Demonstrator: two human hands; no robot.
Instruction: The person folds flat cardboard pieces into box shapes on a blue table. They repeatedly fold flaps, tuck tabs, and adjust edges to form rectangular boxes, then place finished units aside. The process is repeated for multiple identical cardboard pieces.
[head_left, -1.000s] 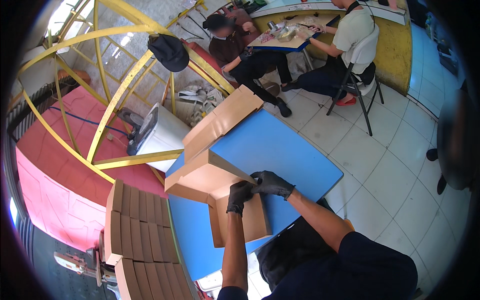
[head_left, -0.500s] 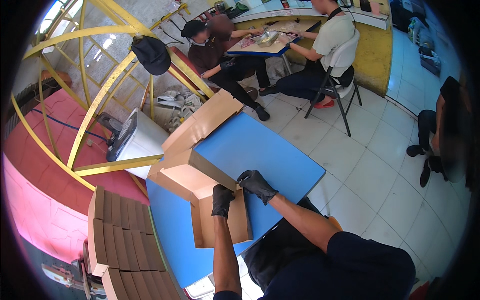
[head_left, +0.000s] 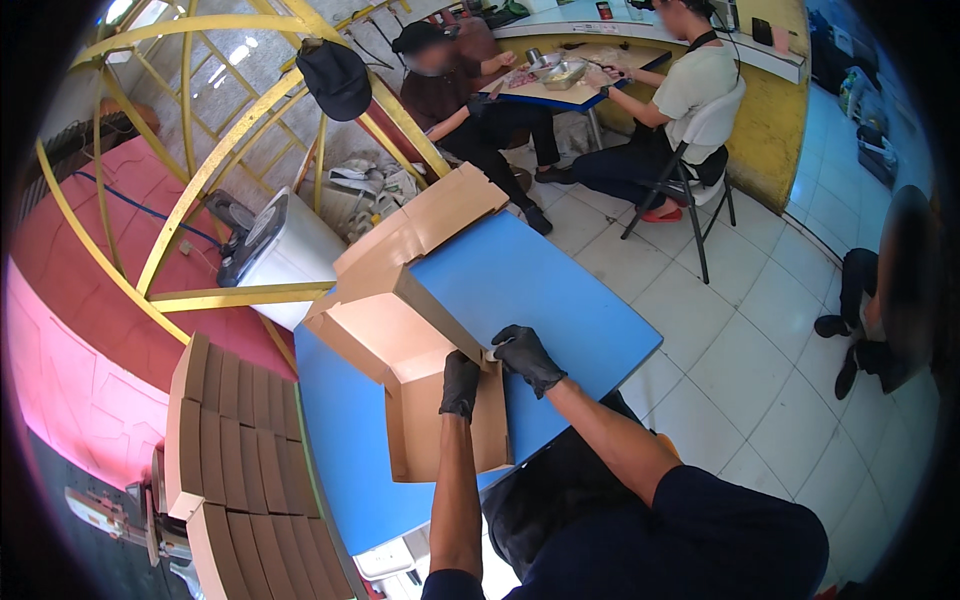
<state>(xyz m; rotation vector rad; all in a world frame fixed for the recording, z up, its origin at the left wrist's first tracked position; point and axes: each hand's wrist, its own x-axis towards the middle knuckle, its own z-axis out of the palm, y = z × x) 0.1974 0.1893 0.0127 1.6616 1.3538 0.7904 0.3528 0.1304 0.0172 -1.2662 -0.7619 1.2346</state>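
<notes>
Cardboard box [head_left: 400, 330], brown and only partly folded, lies on the blue table [head_left: 560, 300] right in front of me, with one panel hanging toward the near edge and a long flap reaching away to the far side. My left hand [head_left: 460, 385], in a black glove, presses on the near panel with its fingers curled over the fold. My right hand [head_left: 527, 357], gloved the same, sits just beside it and pinches the corner where a raised side wall meets that panel. So the two hands are close together, almost touching, both clamped on the box. Both forearms come up from the near edge, the right one in a dark blue sleeve.

To the near left, beside the table, I see a stack of flat cardboard sheets [head_left: 235, 430] standing in rows. Farther left, a white bin [head_left: 285, 255] with a dark device on top stands against a yellow metal frame [head_left: 215, 165], and a black cap [head_left: 335, 78] hangs from one of its bars.

At the far side, two people sit at a small table [head_left: 560, 92] with metal trays on it; one is on a folding chair [head_left: 705, 175]. On the right, another seated person [head_left: 880, 290] is partly cut off by the rim. White tiles cover the floor [head_left: 760, 320].
</notes>
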